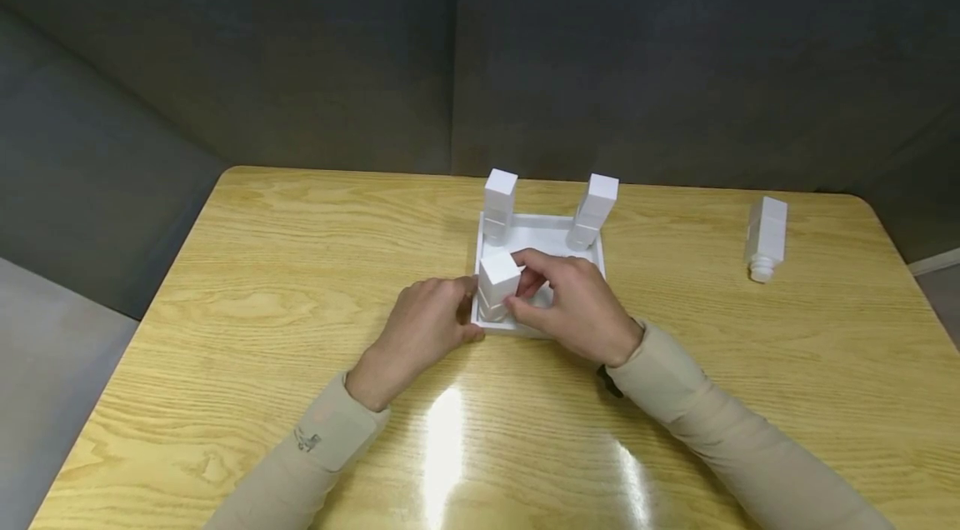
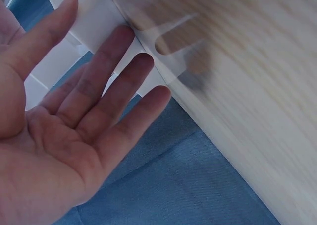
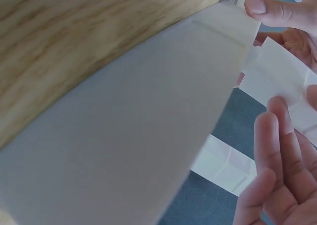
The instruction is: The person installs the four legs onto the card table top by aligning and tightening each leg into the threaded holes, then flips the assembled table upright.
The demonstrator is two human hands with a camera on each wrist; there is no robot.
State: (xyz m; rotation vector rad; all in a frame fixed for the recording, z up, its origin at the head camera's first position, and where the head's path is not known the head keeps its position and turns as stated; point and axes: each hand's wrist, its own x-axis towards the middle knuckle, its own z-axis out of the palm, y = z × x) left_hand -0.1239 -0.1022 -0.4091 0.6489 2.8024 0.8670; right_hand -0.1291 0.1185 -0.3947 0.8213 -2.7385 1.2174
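In the head view a square white panel (image 1: pixel 542 240) with a raised rim lies on the table. A white square leg (image 1: pixel 497 273) stands upright at its near left corner. My right hand (image 1: pixel 581 305) pinches this leg between thumb and fingers; the right wrist view shows the fingertips (image 3: pixel 277 106) against its side. At the same corner, my left hand (image 1: pixel 427 313) touches the panel's outer wall. Its fingers (image 2: pixel 119 81) are extended along the wall in the left wrist view, with the thumb spread apart.
Two matching legs, a left one (image 1: pixel 499 201) and a right one (image 1: pixel 597 205), rise from the panel's far corners. Another leg (image 1: pixel 768 230) lies far right on the wooden table (image 1: pixel 300 247), its threaded end toward me. Dark partitions (image 1: pixel 337 55) stand behind the table.
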